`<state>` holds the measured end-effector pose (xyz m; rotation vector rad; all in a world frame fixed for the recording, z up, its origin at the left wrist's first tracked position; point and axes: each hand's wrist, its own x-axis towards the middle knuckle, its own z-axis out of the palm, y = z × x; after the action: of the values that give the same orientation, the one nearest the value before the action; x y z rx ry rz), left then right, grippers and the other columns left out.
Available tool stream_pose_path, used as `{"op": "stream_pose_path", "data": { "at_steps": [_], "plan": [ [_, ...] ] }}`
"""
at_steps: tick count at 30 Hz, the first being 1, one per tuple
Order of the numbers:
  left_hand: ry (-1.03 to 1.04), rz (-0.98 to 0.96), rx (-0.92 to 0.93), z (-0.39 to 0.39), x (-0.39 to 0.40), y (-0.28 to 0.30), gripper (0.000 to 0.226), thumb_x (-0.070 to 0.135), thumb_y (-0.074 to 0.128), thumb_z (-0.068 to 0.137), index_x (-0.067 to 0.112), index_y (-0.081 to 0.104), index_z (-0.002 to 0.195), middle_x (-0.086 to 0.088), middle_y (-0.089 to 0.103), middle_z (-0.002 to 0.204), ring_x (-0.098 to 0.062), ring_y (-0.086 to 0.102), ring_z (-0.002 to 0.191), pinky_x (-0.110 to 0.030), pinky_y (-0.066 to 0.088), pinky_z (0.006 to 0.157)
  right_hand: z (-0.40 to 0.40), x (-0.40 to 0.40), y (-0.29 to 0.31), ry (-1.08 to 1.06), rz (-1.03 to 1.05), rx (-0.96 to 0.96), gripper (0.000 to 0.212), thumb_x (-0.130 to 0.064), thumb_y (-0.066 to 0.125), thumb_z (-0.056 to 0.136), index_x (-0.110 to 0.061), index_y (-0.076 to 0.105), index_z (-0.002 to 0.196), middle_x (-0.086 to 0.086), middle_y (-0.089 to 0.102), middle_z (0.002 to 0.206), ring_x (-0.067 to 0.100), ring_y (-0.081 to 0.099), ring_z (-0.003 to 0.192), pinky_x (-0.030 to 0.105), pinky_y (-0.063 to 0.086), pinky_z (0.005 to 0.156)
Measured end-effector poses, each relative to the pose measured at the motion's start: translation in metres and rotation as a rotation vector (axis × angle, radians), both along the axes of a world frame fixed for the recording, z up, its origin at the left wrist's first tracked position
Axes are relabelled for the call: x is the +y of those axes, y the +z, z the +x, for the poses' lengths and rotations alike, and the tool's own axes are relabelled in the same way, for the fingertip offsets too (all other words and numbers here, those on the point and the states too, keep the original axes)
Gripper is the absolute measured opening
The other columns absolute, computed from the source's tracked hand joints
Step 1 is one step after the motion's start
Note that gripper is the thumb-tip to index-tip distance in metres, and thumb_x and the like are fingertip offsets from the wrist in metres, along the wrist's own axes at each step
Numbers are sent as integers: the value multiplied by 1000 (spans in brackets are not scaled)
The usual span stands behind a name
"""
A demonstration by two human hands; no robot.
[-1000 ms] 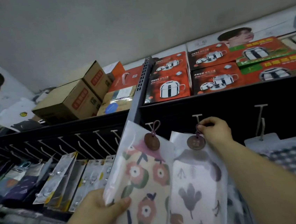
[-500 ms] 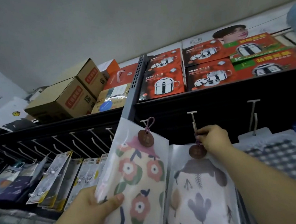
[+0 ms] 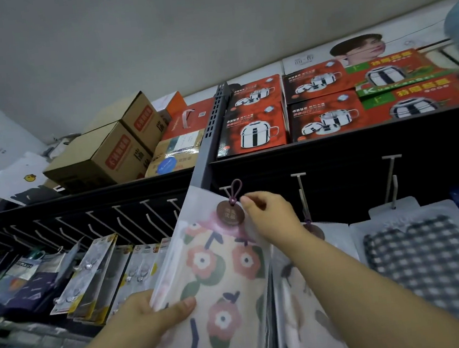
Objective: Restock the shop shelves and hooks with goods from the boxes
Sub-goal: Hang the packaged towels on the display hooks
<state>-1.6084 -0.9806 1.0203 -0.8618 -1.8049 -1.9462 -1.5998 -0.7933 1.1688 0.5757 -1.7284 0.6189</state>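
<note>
The flowered packet (image 3: 222,276) is gripped at its lower edge by the left hand (image 3: 149,314) and pinched near its tag (image 3: 230,213) by the right hand (image 3: 269,215). Its loop (image 3: 235,188) must next be threaded onto the hook (image 3: 227,190) just behind.

Two brown cartons (image 3: 102,156), two floral packs (image 3: 220,282).

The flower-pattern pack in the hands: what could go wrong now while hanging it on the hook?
1. The purple loop is thin and the hook lies partly behind the flower-pattern pack, so the loop may miss it.
2. The left hand grips only the pack's lower edge; the right hand is at the round tag. The slippery pack could slide out.
</note>
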Motion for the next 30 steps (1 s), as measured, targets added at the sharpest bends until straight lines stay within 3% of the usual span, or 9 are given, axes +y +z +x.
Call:
{"op": "stream_pose_path", "data": {
  "at_steps": [4, 6, 9, 12, 15, 18, 21, 25, 30],
  "plan": [
    [-32, -13, 4, 0, -2, 0, 40, 21, 72, 67, -2, 66, 100, -25, 73, 88, -41, 71, 78, -48, 55, 80, -2, -15, 13, 103, -61, 22, 21, -23, 56, 95, -15, 70, 107, -5, 66, 90, 8, 58, 85, 17, 43, 74],
    [-55, -30, 13, 1, -2, -1, 43, 23, 74, 67, -1, 66, 101, -24, 73, 89, -41, 71, 80, -50, 55, 83, -7, -11, 16, 139, -120, 7, 19, -24, 58, 94, -14, 74, 89, 0, 69, 82, 15, 63, 83, 27, 50, 77],
    [-49, -56, 26, 2, -3, -2, 68, 39, 90, 54, -3, 66, 101, -21, 73, 90, -39, 71, 81, -46, 56, 82, -9, 2, 16, 119, -198, -34, 26, -29, 61, 91, -16, 72, 71, 5, 70, 75, 18, 63, 77, 34, 52, 80],
    [-46, -41, 32, -1, -2, 0, 85, 52, 86, 39, -11, 67, 94, -24, 72, 89, -41, 70, 84, -45, 56, 83, -4, 18, 17, 36, -240, -46, 29, -29, 60, 93, -13, 72, 72, 5, 69, 75, 16, 61, 74, 32, 51, 76],
    [-43, -34, 56, 4, 0, -1, 78, 65, 76, 57, -7, 71, 88, -17, 74, 81, -31, 71, 76, -34, 55, 76, 6, 38, 21, -22, -317, -1, 31, -25, 58, 94, -5, 69, 73, 7, 64, 72, 17, 56, 71, 31, 45, 68],
    [-109, 11, 26, 0, 3, -2, 73, 52, 73, 67, -16, 64, 93, -26, 70, 77, -29, 69, 67, -30, 53, 67, 12, 56, 28, -39, -377, 21, 28, -23, 61, 92, -13, 66, 66, 6, 63, 72, 19, 57, 73, 29, 45, 70],
    [-143, 96, -12, -4, 7, -3, 41, 32, 66, 81, -9, 68, 82, -19, 74, 83, -26, 74, 75, -33, 59, 63, 11, 68, 34, -17, -451, -6, 30, -27, 67, 87, -18, 66, 59, 6, 67, 74, 25, 64, 78, 42, 55, 81],
    [-112, 110, -40, -9, 8, 1, 38, 32, 64, 86, -6, 70, 82, -14, 75, 85, -22, 74, 80, -36, 56, 72, 17, 76, 37, -62, -545, 0, 15, -20, 68, 87, -8, 73, 80, 11, 67, 85, 27, 62, 84, 37, 52, 86],
    [-40, 96, -19, -15, 10, 3, 33, 24, 63, 88, -9, 66, 88, -13, 75, 81, -19, 74, 72, -26, 57, 53, 22, 80, 36, -112, -528, 81, 12, -18, 67, 88, -10, 68, 97, 9, 63, 96, 21, 56, 84, 27, 41, 74]
  ]
}}
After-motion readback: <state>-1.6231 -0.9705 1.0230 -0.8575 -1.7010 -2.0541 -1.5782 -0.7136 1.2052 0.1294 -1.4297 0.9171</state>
